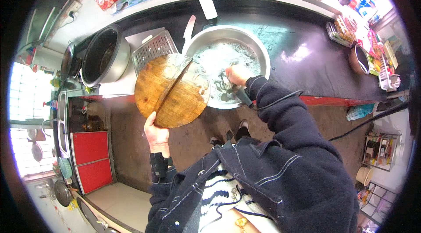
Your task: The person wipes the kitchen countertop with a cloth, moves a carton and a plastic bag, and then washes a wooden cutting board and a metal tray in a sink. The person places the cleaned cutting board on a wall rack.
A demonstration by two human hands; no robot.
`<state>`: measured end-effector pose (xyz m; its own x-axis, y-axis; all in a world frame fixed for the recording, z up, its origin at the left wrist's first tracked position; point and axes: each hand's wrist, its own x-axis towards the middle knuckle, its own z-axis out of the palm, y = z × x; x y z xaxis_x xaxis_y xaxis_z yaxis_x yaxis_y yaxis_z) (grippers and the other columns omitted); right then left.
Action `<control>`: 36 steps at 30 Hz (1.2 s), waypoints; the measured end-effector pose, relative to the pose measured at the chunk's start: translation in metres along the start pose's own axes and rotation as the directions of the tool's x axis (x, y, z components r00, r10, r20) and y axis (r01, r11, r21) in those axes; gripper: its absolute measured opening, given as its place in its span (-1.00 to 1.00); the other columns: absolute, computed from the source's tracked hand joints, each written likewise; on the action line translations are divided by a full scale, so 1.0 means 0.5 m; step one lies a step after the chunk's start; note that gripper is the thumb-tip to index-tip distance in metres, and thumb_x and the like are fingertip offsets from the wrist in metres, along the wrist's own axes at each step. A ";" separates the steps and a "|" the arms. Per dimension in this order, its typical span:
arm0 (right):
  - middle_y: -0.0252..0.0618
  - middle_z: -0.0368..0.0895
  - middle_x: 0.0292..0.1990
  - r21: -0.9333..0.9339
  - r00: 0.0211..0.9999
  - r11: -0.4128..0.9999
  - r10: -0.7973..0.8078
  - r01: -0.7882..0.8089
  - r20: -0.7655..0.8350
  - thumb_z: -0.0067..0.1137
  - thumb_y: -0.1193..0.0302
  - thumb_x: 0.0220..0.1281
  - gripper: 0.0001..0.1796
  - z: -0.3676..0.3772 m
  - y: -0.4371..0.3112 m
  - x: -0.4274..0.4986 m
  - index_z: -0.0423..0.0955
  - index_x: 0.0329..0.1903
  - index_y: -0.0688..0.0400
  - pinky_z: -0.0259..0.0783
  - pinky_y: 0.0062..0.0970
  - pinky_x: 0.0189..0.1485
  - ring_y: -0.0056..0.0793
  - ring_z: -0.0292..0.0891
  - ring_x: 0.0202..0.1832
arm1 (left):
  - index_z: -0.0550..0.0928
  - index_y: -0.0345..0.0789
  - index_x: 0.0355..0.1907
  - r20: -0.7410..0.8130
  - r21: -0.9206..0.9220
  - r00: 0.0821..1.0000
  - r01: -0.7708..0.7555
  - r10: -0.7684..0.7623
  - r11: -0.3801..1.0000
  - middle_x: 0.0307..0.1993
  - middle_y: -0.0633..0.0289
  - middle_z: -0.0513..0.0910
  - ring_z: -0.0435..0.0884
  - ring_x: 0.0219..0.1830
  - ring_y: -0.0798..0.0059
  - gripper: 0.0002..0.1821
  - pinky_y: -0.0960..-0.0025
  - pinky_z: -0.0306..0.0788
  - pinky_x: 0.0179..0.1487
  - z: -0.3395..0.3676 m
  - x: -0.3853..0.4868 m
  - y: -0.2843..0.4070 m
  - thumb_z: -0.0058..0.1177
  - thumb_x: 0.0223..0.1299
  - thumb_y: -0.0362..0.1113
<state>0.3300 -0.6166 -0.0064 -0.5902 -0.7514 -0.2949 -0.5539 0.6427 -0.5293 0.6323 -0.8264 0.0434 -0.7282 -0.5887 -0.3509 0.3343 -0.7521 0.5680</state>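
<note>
My left hand (156, 131) grips the near edge of a round wooden pot lid (154, 83), by the end of the raised bar across it. The lid is tilted, and its far right part is wet and overlaps the rim of a wide metal basin (265, 56). Foamy, greyish water (213, 50) fills the basin. Inside it, my right hand (237, 74) is closed around a wet grey cloth or scrubber (224, 84); the foam makes it hard to tell which. My right fingertips are partly hidden.
A perforated metal tray (161, 43) and a large dark-lined pot (105, 58) stand left of the basin. Behind it are a pale flat utensil (189, 28) and a white oblong object (206, 1). Food containers (342, 32) sit on the black countertop (315, 65) at right.
</note>
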 end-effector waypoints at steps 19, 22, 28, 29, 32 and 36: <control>-0.11 0.59 -0.46 0.316 0.828 0.898 -0.087 0.306 -0.554 0.08 0.53 0.00 -0.90 -0.058 -0.094 0.035 0.58 -0.43 0.11 0.46 -0.30 -0.21 -0.15 0.55 -0.33 | 0.37 -0.41 0.20 -0.041 -0.054 0.981 0.189 -0.191 0.980 0.17 0.07 0.46 0.40 0.22 0.18 -0.55 0.07 0.19 0.35 0.109 0.080 -0.135 -0.09 0.23 -0.38; -0.15 0.59 -0.53 0.195 0.755 0.871 -0.256 0.452 -0.604 0.11 0.49 -0.04 -0.91 -0.032 -0.110 0.023 0.59 -0.53 0.07 0.43 -0.26 -0.28 -0.19 0.55 -0.38 | 0.36 -0.43 0.20 -0.028 -0.037 0.987 0.158 -0.159 0.987 0.16 0.06 0.47 0.42 0.20 0.19 -0.53 0.08 0.21 0.34 0.111 0.082 -0.131 -0.08 0.22 -0.39; -0.10 0.60 -0.41 0.240 0.778 0.899 -0.155 0.367 -0.609 0.05 0.49 0.02 -0.89 -0.014 -0.117 0.018 0.57 -0.42 0.07 0.42 -0.20 -0.24 -0.10 0.54 -0.31 | 0.37 -0.44 0.20 -0.003 0.007 0.980 0.199 -0.199 0.980 0.15 0.09 0.48 0.43 0.19 0.20 -0.52 0.09 0.22 0.33 0.112 0.082 -0.129 -0.06 0.21 -0.40; -0.03 0.59 -0.39 0.226 0.795 0.918 -0.136 0.325 -0.591 0.01 0.50 0.05 -0.88 -0.028 -0.083 0.032 0.55 -0.41 0.11 0.42 -0.17 -0.20 -0.06 0.53 -0.28 | 0.37 -0.44 0.20 -0.003 0.003 0.979 0.202 -0.202 0.979 0.15 0.09 0.48 0.43 0.19 0.20 -0.53 0.09 0.22 0.33 0.108 0.078 -0.129 -0.06 0.20 -0.40; 0.00 0.54 -0.34 0.086 0.854 0.984 -0.089 0.154 -0.513 0.00 0.49 0.05 -0.88 -0.044 0.020 0.074 0.52 -0.35 0.14 0.41 -0.18 -0.14 -0.01 0.49 -0.23 | 0.37 -0.42 0.20 -0.023 0.008 0.980 0.197 -0.197 0.980 0.15 0.10 0.48 0.43 0.20 0.20 -0.53 0.09 0.23 0.33 0.089 0.066 -0.115 -0.06 0.20 -0.43; -0.01 0.52 -0.32 -0.094 0.899 0.995 -0.077 0.040 -0.432 0.03 0.47 0.08 -0.84 -0.008 0.080 0.059 0.54 -0.27 0.14 0.44 -0.20 -0.07 -0.03 0.49 -0.20 | 0.35 -0.38 0.22 -0.011 0.042 0.993 0.120 -0.120 0.992 0.15 0.10 0.47 0.42 0.20 0.21 -0.51 0.12 0.25 0.31 0.071 0.066 -0.091 -0.08 0.19 -0.47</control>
<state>0.2880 -0.6126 -0.0329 -0.7413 -0.6606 0.1191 -0.6299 0.6234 -0.4632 0.5718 -0.8011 0.0321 -0.7563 -0.4977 -0.4246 0.2191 -0.8042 0.5524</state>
